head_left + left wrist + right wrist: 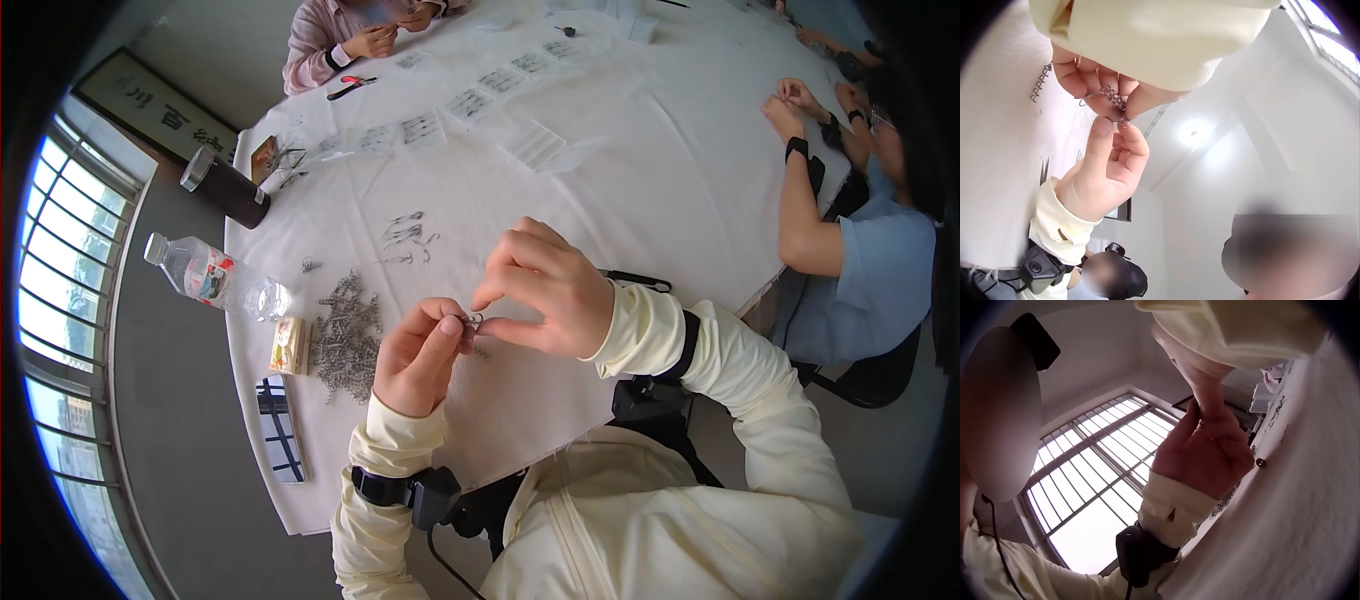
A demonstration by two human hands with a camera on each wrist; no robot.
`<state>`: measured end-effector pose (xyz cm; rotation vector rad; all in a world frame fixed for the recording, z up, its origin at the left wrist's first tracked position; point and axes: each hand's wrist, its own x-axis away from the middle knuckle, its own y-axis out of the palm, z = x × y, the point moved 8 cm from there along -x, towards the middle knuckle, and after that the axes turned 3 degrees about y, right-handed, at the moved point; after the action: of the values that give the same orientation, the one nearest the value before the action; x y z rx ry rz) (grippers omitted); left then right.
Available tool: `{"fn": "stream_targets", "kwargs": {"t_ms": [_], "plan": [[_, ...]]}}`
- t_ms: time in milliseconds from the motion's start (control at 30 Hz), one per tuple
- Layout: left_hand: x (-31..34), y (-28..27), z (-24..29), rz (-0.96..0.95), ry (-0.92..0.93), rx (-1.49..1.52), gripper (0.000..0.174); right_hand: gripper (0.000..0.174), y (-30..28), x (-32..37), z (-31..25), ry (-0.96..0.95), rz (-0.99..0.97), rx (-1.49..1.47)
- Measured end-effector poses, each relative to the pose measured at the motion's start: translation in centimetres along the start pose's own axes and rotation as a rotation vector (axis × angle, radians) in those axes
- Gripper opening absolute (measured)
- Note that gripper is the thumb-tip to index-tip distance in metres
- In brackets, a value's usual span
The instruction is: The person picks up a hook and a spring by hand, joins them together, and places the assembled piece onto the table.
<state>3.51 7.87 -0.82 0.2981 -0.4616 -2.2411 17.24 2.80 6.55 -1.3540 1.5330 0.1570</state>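
My left hand (pixel 418 358) pinches a small coiled wire piece (pixel 473 322) between thumb and forefinger, its other fingers curled. Thumb and forefinger of my right hand (pixel 550 290) meet at the same piece from the right. In the left wrist view a metal spiral (pixel 1112 97) lies against the left hand (pixel 1091 78), and the right hand's (pixel 1107 169) fingertips pinch by its end. The right wrist view shows both hands meeting, the piece mostly hidden. A heap of wire coils (pixel 345 340) lies left of the left hand, and several loose wire pieces (pixel 405 235) lie beyond it.
At the left are a plastic bottle (pixel 215 278), a dark flask (pixel 228 190), a small box (pixel 290 346) and a checked packet (pixel 281 430). Beyond lie clear bags (pixel 420 128) and red-handled pliers (pixel 350 88). A black tool (pixel 638 279) lies behind the right wrist. Other people sit around the table.
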Motion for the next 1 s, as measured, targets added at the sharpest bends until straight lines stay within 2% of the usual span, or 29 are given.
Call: {"fn": "stream_targets", "kwargs": {"t_ms": [167,233,400,1000], "plan": [[0.1,0.3,-0.5,-0.052,0.026,0.026,0.016,0.028,-0.6,0.3,-0.6,-0.085,0.058,0.047],[0.2,0.2,-1.1,-0.027,-0.035,0.067,0.016,0.027,-0.6,0.3,-0.6,-0.102,0.067,0.062],[0.1,0.3,-1.1,-0.028,-0.018,0.103,0.014,0.025,-0.6,0.6,-1.1,-0.179,0.084,0.100],[0.0,-0.3,-1.0,-0.033,0.022,0.008,0.018,0.018,-0.5,0.6,-0.5,-0.146,0.091,0.157]]}}
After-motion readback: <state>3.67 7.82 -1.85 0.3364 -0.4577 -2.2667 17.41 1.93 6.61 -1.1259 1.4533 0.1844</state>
